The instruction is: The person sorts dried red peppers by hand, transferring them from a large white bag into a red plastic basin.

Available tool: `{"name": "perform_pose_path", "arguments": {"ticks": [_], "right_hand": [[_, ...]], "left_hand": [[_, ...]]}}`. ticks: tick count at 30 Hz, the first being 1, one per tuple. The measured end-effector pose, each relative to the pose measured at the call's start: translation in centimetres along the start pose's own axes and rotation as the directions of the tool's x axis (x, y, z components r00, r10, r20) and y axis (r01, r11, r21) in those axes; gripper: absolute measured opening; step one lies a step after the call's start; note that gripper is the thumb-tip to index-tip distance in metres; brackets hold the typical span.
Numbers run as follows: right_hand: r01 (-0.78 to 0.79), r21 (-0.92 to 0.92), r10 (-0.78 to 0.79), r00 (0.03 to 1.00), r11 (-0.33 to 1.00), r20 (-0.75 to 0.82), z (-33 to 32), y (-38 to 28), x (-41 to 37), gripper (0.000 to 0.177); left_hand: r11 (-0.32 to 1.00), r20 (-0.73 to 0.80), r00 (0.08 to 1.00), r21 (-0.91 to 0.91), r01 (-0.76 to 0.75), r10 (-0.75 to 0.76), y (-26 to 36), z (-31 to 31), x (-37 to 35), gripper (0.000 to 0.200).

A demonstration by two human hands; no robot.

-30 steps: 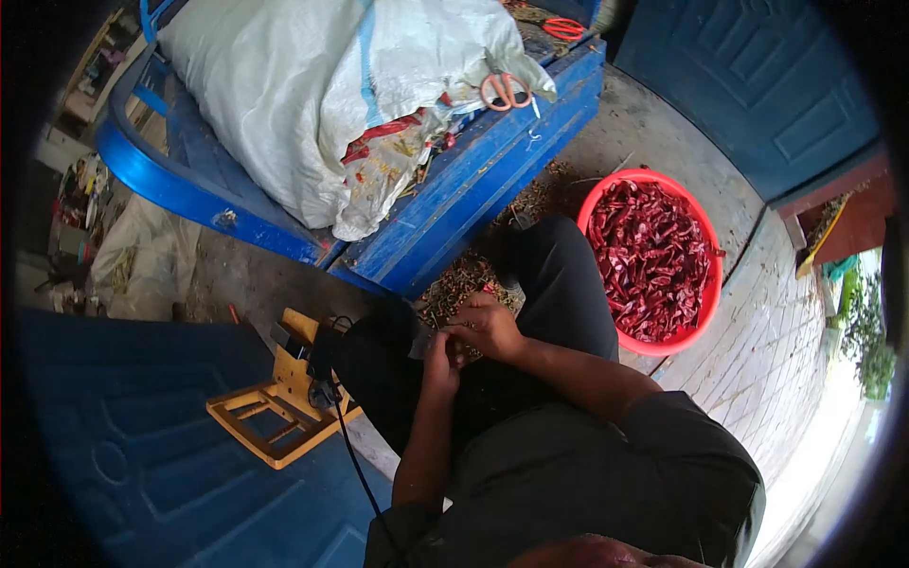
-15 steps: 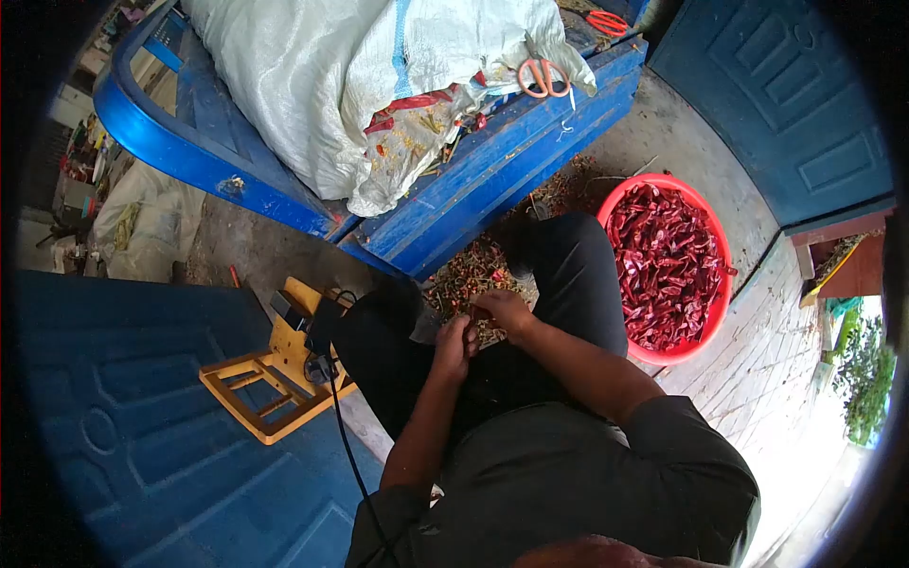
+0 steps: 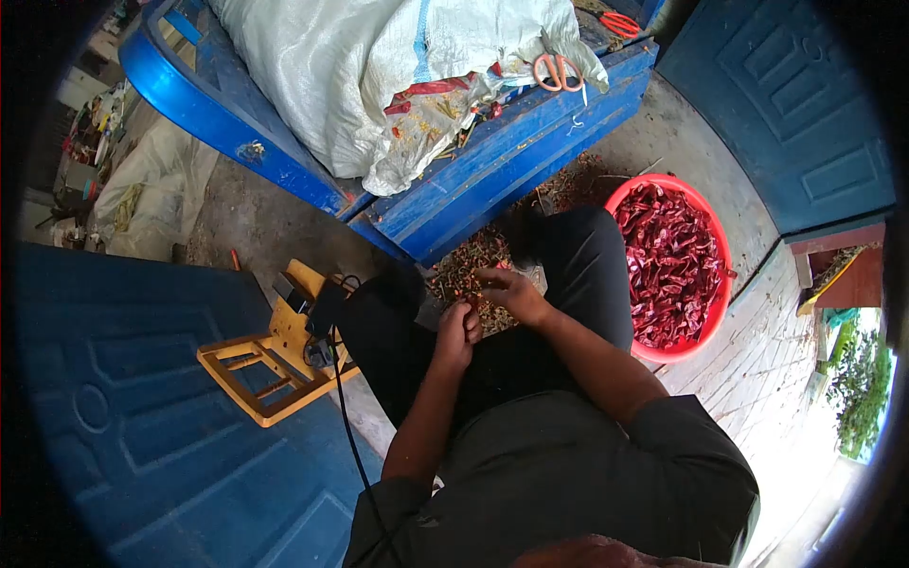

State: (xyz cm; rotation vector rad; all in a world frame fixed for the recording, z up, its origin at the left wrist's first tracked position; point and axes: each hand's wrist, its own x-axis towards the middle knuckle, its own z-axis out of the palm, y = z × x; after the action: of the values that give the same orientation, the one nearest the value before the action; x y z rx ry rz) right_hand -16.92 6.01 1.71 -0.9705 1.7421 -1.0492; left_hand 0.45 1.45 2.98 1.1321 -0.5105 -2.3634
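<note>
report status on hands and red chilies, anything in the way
Left hand curled, contents unclear; right hand loosely open beside it. Dried red chilies heaped in red basin. Right knee between hands and basin.

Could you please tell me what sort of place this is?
Probably an entrance or storage area at a home or small farm: blue panelled doors stand on both sides, a blue cargo bed carries a white woven sack, and a red basin holds dried red chilies.
</note>
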Motion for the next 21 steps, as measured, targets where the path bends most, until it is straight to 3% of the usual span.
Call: {"name": "perform_pose_path", "arguments": {"ticks": [2,3,10,13,15,17,18,21], "right_hand": [[0.18,0.19,-0.223,0.946,0.965,0.235,0.1,-1.9,-0.9,0.047],[0.268,0.011,-0.261,0.926,0.963,0.272,0.1,-1.8,-0.8,0.044],[0.121,0.081,-0.139,0.955,0.989,0.262,0.0,-2.1,-1.3,0.034],[0.142,-0.042,-0.129,0.965,0.989,0.23,-1.7,-3.8,-1.5,0.027],[0.145,0.096,-0.152,0.986,0.985,0.069,-2.5,-3.6,-1.6,0.018],[0.327,0.124,-0.31,0.941,0.937,-0.134,-5.1,-4.1,-1.2,0.017],[0.245,0.304,-0.169,0.952,0.921,-0.255,-7.0,-5.7,-1.8,0.009],[0.257,0.044,-0.179,0.774,0.965,-0.607,-15.2,-7.4,-3.6,0.023]], "left_hand": [[0.999,-0.029,0.999,0.041,-0.017,0.019,0.0,0.1,-0.2,0.014],[0.999,-0.023,1.0,0.041,-0.016,0.017,-0.1,0.0,0.0,0.014],[0.998,-0.012,1.0,0.054,0.026,-0.026,-0.6,-0.6,0.1,0.014],[0.994,0.006,0.998,0.094,0.057,-0.058,0.1,0.5,0.0,0.014],[0.99,0.004,0.997,0.121,0.075,-0.076,0.7,1.3,-0.4,0.014],[0.99,0.045,0.998,0.132,0.045,-0.052,0.9,1.3,-0.5,0.016],[0.991,0.044,0.998,0.129,0.046,-0.052,0.6,1.0,-0.2,0.016],[0.993,0.024,0.998,0.105,0.053,-0.056,-0.1,-0.1,0.1,0.019]]}}
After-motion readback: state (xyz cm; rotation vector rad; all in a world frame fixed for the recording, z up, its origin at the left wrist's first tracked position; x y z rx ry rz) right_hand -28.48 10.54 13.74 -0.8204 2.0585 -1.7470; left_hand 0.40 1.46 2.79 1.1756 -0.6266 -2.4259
